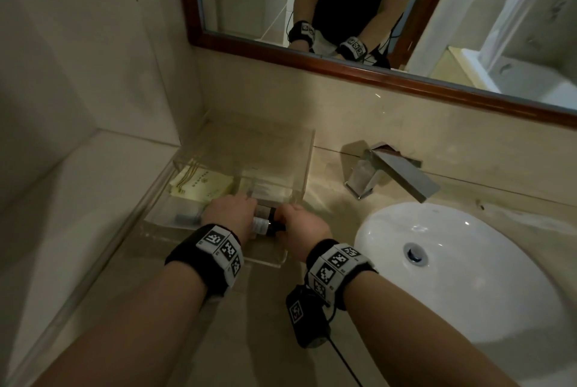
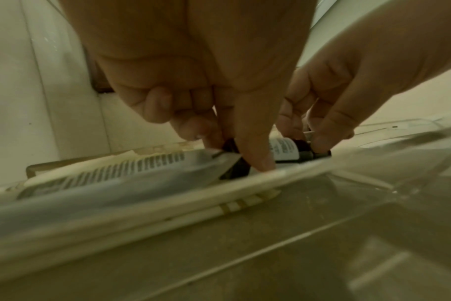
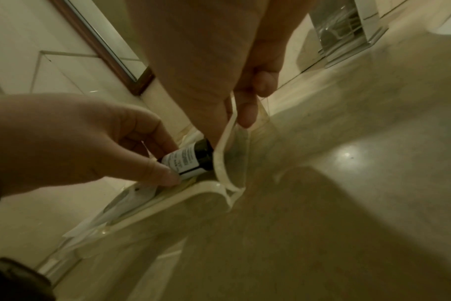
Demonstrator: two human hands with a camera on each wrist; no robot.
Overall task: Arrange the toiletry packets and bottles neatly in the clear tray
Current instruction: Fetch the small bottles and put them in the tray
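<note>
Both hands reach into the clear tray (image 1: 304, 164), which sits on the beige worktop (image 1: 331, 199) left of the white basin (image 1: 468, 277) and the chrome tap (image 1: 390, 174). A small dark bottle (image 1: 265, 225) with a white label lies on its side near the tray's front wall. The left hand (image 1: 229, 214) pinches one end of it between thumb and fingertips, while the right hand (image 1: 299, 229) closes its grip on the dark cap end, fingers curled. Cream packets (image 1: 203, 186) lie flat in the tray's rear left part, and a clear-wrapped packet (image 2: 111, 183) with printed text lies along the front left, just beside the bottle.
</note>
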